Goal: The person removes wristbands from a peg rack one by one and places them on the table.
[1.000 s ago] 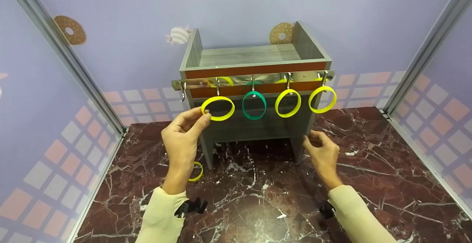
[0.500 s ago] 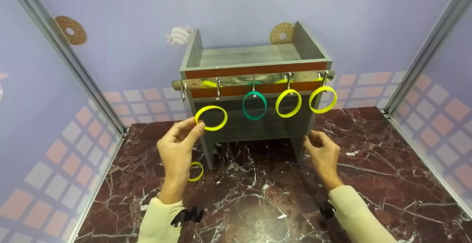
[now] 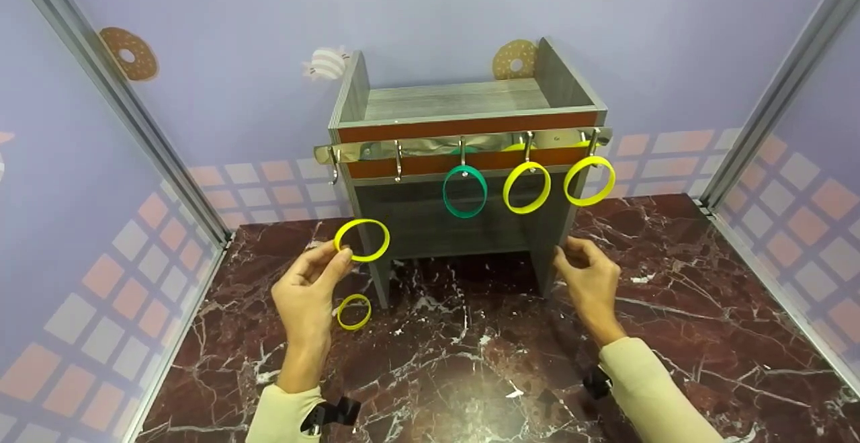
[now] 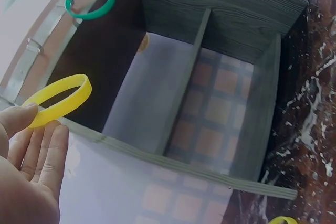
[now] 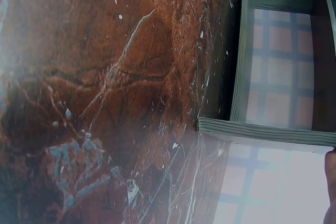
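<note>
In the head view my left hand (image 3: 306,295) pinches a yellow ring (image 3: 363,259) by its left side, between thumb and fingers. The ring is below the hook rail (image 3: 430,147) and clear of it. A green ring (image 3: 463,215) and two yellow rings, the middle one (image 3: 524,211) and the rightmost one (image 3: 586,203), hang from the rail's hooks. Both the far left hook (image 3: 334,167) and the second hook (image 3: 398,164) are bare. My right hand (image 3: 592,285) holds the right side panel of the grey wooden shelf (image 3: 457,100) with thumb and fingers. Only a bit of that hand shows in the right wrist view.
Another yellow ring (image 3: 352,328) is on the dark red marbled tabletop (image 3: 457,376), close to the shelf's left leg. Lilac walls (image 3: 228,93) printed with sweets enclose the table at the back and both sides.
The left hand has taken the yellow ring off the second hook and carried it down and to the left. My right hand has stayed at the shelf's side.
</note>
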The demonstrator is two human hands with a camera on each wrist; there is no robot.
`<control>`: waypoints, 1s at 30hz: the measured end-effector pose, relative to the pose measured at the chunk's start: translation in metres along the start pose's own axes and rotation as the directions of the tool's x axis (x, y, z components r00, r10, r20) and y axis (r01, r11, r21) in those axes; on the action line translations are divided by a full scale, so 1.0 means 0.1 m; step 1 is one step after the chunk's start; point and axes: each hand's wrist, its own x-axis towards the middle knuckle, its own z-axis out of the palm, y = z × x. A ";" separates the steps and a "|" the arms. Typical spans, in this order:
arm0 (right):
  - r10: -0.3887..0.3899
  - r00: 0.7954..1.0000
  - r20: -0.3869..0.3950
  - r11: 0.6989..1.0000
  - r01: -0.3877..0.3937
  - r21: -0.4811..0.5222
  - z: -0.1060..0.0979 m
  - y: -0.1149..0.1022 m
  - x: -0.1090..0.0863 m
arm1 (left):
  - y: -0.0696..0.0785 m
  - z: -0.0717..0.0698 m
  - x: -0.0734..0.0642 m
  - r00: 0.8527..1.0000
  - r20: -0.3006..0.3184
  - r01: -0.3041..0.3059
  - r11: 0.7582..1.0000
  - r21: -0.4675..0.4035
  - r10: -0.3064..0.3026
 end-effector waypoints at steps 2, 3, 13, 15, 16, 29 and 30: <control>0.002 1.000 0.004 1.000 -0.002 -0.006 0.00 -0.01 0.00 | -0.03 -0.04 -0.01 1.000 -0.013 0.020 1.000 0.000 -0.020; 0.002 1.000 0.007 1.000 -0.002 -0.007 -0.01 0.00 0.00 | -0.05 -0.07 -0.02 0.999 -0.019 0.029 1.000 0.007 -0.028; -0.009 1.000 -0.002 1.000 0.009 0.009 -0.04 -0.22 -0.01 | -0.30 -0.33 -0.03 0.989 -0.088 0.119 0.992 0.040 -0.116; -0.012 1.000 -0.004 1.000 0.012 0.011 -0.04 -0.25 -0.01 | -0.34 -0.37 -0.03 0.986 -0.103 0.135 0.990 0.033 -0.131; -0.014 1.000 -0.005 1.000 0.014 0.011 -0.04 -0.25 -0.01 | -0.36 -0.40 -0.03 0.984 -0.112 0.143 0.989 0.029 -0.139; -0.013 1.000 -0.010 1.000 0.013 0.012 -0.03 -0.24 -0.02 | -0.64 -0.71 0.00 0.955 -0.197 0.234 0.971 0.047 -0.221; -0.014 1.000 -0.011 1.000 0.015 0.011 -0.03 -0.23 -0.02 | -0.67 -0.73 0.00 0.953 -0.202 0.242 0.969 0.049 -0.227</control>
